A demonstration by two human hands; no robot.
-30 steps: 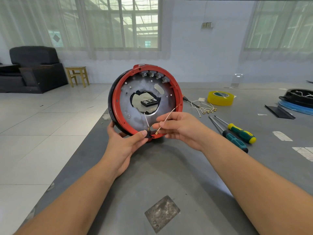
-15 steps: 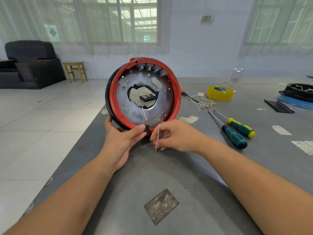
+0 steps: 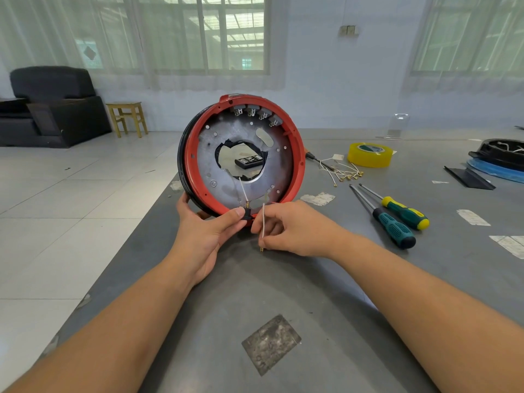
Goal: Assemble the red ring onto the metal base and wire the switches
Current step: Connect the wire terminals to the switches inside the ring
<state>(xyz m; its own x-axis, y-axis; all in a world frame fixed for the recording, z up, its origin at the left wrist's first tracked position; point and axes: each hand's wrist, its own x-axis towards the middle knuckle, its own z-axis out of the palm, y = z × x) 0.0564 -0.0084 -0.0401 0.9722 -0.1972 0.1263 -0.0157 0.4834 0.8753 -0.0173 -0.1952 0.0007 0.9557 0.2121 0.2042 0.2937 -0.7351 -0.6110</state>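
While my left hand (image 3: 208, 232) grips the red ring (image 3: 299, 165), already seated on the metal base (image 3: 226, 140) near the counter's left edge, my right hand (image 3: 295, 229) pinches a loose wire (image 3: 263, 219); most switches (image 3: 256, 112) remain unwired.

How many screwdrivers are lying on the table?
3. Two lie side by side to the right of the right hand: one with a yellow-green handle, one with a green-black handle. A third lies behind the red ring, partly hidden.
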